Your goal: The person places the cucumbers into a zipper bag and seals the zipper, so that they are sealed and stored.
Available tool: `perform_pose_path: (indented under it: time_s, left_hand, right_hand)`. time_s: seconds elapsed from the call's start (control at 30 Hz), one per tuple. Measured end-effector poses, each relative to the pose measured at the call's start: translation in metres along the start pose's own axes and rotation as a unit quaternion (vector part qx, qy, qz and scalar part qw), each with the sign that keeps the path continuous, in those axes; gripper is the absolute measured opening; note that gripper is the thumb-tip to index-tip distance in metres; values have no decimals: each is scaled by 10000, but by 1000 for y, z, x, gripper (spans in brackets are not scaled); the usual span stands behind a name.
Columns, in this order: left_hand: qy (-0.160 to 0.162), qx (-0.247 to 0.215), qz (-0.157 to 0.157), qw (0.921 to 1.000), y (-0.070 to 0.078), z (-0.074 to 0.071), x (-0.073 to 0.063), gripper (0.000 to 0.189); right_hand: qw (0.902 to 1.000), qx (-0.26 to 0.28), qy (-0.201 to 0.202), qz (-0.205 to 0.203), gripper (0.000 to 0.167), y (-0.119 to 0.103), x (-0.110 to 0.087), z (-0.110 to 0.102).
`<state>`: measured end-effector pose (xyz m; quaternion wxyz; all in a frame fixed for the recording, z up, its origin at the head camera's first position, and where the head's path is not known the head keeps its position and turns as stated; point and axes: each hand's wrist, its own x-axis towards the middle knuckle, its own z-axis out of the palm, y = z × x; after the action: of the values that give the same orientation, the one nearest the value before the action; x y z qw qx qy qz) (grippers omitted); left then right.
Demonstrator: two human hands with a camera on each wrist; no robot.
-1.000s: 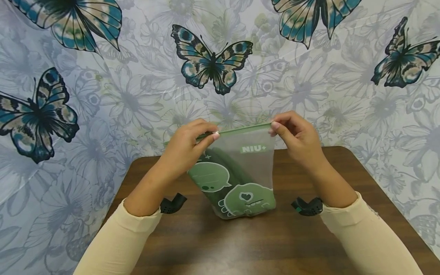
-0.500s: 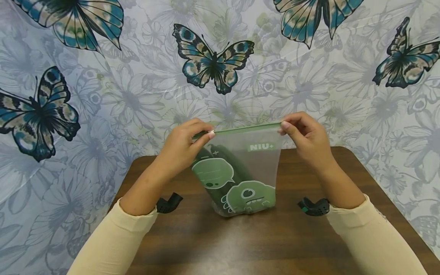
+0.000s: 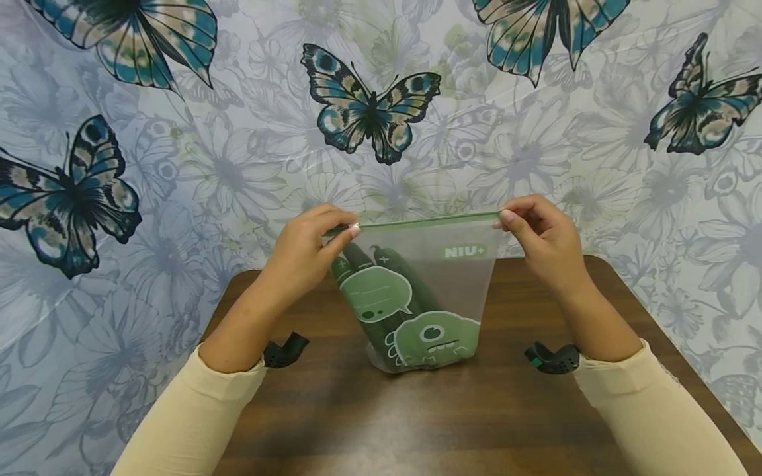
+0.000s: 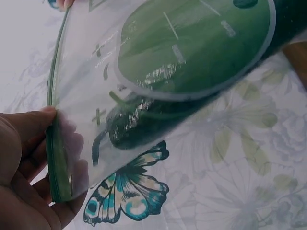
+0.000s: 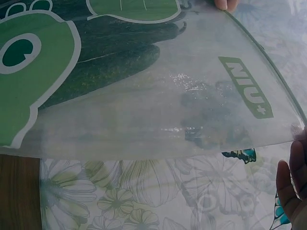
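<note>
A clear zip bag (image 3: 452, 284) printed with green cartoon monsters and "NIU+" stands tilted on the table. Long dark green cucumbers (image 4: 139, 120) lean inside it toward the left, partly covered by the print. My left hand (image 3: 306, 248) pinches the green zip strip (image 3: 428, 219) near the bag's upper left corner, thumb on one face and fingers behind, as the left wrist view shows. At the upper right corner, thumb and fingertips of my right hand (image 3: 544, 241) pinch the other end of the strip. The strip is stretched straight between both hands.
The brown wooden table (image 3: 333, 423) has rounded far corners. Close behind it hangs a cloth backdrop (image 3: 238, 165) with butterflies and flowers. Black wrist-mounted pieces (image 3: 286, 350) jut inward from the cuffs of both cream sleeves (image 3: 190, 403).
My hands have moved apart, left hand leftward and right hand rightward, along the bag's top. The strip now shows longer between them, and the cucumbers' upper ends have come into view.
</note>
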<state>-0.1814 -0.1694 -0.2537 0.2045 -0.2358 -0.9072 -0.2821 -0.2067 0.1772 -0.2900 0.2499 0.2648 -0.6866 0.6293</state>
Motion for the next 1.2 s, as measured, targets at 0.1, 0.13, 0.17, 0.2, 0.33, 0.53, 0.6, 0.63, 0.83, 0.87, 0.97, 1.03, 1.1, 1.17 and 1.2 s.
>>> perform_pose_path:
  time_s: [0.1,0.13,0.17,0.2,0.33,0.53,0.6,0.63,0.83,0.87,0.97,1.03,1.1,1.17,1.2]
  left_hand:
    - [-9,44,-25,10000,-2,-1,-1,26]
    - [-11,43,-42,10000,-3,-1,-1,26]
    - [-10,52,-54,10000,-4,-2,-2,26]
    - [-10,49,-68,10000,-6,-2,-2,27]
    - [36,32,-104,9999,-10,-4,-3,26]
    - [149,98,-165,9997,-16,-8,-6,27]
    - [174,134,-206,9995,-17,-10,-8,27]
    - [184,146,-226,9995,-18,-10,-8,27]
    - [43,-522,-607,9968,-18,-9,-8,27]
    - [0,-806,-742,9940,-18,-8,-7,27]
    - [-69,-1644,-1087,9804,-21,-4,-3,28]
    - [-55,-1935,-1244,9732,-24,0,0,29]
    - [-26,-1871,-1307,9736,-26,4,3,31]
    - [38,-1671,-1321,9770,-29,7,6,31]
    - [70,-1530,-1304,9796,-30,8,7,31]
  right_hand:
    - [10000,-21,14,-20,11,1,0,-1]
    - [10000,-63,28,-28,11,1,0,-2]
    - [9999,-91,43,-35,11,1,0,-3]
    - [9999,-112,60,-35,12,2,0,-3]
    - [9997,-210,130,13,14,4,0,-7]
    - [9991,-385,195,21,14,9,0,-11]
    - [9992,-357,206,10,14,10,-1,-12]
    - [9992,-351,208,17,14,11,-1,-13]
    - [9987,254,125,419,19,12,0,-12]
    - [9980,391,94,482,19,12,0,-11]
    - [9960,693,-34,567,17,16,3,-8]
    - [9942,906,-106,569,15,19,6,-5]
    - [9923,1090,-125,573,14,24,9,-2]
    - [9908,1232,-86,563,13,29,11,2]
    - [9905,1258,-40,553,13,31,13,4]
